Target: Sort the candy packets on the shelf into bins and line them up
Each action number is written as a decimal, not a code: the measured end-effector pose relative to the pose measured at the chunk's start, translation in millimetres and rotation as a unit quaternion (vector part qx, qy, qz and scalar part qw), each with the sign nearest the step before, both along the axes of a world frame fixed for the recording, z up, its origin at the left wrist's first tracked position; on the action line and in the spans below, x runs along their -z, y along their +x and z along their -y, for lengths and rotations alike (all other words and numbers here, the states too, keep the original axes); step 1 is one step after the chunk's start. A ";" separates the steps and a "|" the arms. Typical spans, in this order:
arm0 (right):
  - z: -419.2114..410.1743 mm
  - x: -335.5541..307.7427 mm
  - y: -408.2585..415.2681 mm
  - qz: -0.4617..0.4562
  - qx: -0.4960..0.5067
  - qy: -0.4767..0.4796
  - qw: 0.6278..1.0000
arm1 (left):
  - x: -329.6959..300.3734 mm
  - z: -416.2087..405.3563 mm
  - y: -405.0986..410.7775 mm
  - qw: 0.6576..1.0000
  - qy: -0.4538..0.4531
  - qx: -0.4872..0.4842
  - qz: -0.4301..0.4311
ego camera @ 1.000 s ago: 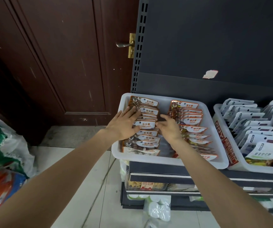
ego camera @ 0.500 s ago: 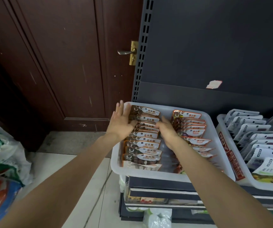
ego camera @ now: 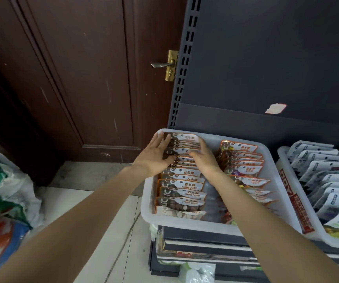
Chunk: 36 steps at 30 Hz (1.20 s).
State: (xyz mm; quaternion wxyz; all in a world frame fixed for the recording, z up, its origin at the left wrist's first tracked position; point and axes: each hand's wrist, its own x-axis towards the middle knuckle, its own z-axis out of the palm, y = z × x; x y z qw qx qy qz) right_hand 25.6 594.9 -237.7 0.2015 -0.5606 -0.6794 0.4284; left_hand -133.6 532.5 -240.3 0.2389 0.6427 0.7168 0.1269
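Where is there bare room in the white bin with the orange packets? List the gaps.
The white plastic bin has a free lane between the stone candy packet row and the sugar packet row, partly crossed by the right hand. Bare floor also shows behind the sugar row. The left side is crowded: left hand presses there.

The right forearm (ego camera: 246,203) covers the near sugar packets (ego camera: 255,181); the grey-packet bin (ego camera: 299,203) runs off the right edge; lower-shelf goods (ego camera: 189,255) are too dim to identify
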 end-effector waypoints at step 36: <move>104.6 -20.9 57.8 0.171 -0.127 0.103 0.972 | -29.2 103.6 28.6 0.994 -0.017 0.100 -0.035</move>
